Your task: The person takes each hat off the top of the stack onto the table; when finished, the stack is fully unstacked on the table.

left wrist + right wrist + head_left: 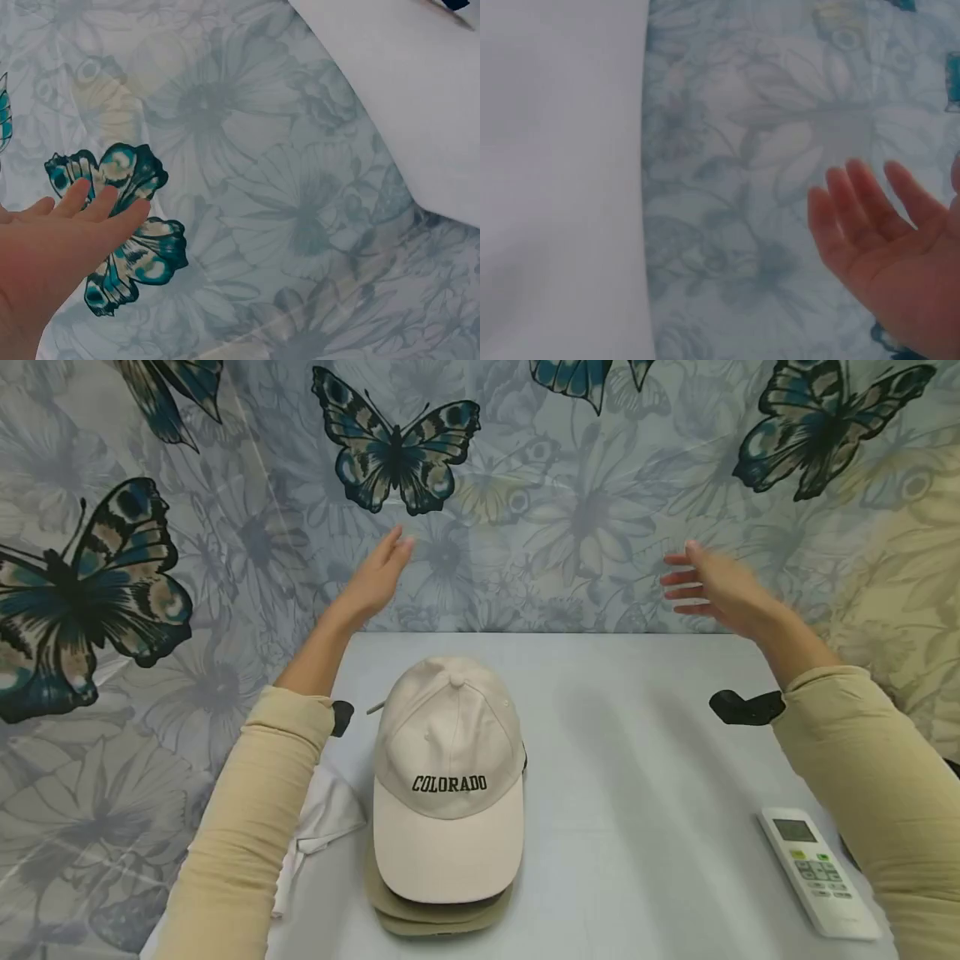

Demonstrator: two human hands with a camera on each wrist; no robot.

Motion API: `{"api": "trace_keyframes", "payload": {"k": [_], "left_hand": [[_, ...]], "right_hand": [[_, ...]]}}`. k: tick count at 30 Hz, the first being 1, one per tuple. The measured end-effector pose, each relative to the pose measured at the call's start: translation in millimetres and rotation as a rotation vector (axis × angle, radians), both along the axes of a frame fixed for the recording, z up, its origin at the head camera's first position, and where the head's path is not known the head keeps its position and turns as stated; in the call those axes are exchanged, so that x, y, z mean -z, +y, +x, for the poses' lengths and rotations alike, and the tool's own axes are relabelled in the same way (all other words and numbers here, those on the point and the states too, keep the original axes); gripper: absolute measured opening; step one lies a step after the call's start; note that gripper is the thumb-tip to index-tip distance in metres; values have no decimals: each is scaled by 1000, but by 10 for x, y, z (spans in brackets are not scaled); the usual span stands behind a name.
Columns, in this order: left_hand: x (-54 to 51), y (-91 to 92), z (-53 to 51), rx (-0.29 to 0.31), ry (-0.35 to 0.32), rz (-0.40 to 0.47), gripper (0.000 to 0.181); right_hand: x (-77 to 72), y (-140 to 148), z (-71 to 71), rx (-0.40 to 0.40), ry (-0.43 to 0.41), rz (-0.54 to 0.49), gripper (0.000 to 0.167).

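Both hands are raised beyond the table's far edge, apart from each other and holding nothing. My left hand (pixel 377 575) has its fingers extended, and the left wrist view shows the same hand (pixel 67 244) against the patterned cloth. On the other side, my right hand (pixel 722 587) is spread with fingers slightly bent; its palm shows in the right wrist view (pixel 900 255). Between the forearms, nearer the left, a cream cap (pixel 450 735) lettered COLORADO sits on top of olive-tan caps (pixel 438 922), whose brims show beneath it. Neither hand touches the caps.
A white remote control (pixel 817 872) lies at the right of the white table (pixel 622 777). White crumpled fabric (pixel 326 810) lies left of the caps, partly behind the left sleeve. A butterfly-printed cloth (pixel 585 518) hangs behind the table.
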State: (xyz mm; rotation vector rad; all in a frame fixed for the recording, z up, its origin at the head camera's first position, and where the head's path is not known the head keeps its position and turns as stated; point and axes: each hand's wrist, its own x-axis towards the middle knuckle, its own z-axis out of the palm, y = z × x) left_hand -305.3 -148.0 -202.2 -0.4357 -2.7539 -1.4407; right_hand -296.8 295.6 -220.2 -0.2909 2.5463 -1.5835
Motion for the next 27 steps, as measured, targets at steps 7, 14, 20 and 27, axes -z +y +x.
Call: {"api": "trace_keyframes", "payload": {"k": [7,14,20,27], "left_hand": [[141,-142,207,-36,-91,203,67],[274,-254,418,3,-204,392,65],[423,-297,596,38,-250,440,63],[591,-384,795,45,-304,505,64]], "right_hand": [[276,-44,73,-102,-143,-222,72],[471,-204,148,-148,-243,-288,60],[596,-355,225,-223,-305,-364,42],[719,-579,295,-308,-339,-386,34]]}}
